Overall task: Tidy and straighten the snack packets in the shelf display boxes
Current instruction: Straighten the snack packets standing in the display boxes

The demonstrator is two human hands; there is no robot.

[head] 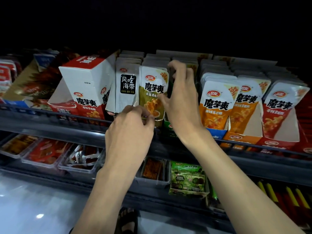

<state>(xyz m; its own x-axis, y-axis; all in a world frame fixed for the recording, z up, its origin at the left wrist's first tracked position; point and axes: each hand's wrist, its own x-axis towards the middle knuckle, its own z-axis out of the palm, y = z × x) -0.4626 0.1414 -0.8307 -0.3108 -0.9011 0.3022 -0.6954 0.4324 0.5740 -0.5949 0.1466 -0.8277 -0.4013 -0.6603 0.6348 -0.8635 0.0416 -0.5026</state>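
Olive-green konjac packet (152,97), fronting its row on the upper shelf (50,119) beside the seaweed packet (127,86): likely light, floppy, slick foil, best squared by its edges, right hand (181,100) clasping its right side, left hand (130,127) pinching its lower edge.

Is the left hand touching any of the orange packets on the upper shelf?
No, the left hand sits at the lower edge of the olive-green packet, well left of the orange packets.

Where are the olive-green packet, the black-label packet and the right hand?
olive-green packet (152,92), head view, on its printed front
black-label packet (128,85), head view, on the black label
right hand (183,98), head view, on the back of the hand
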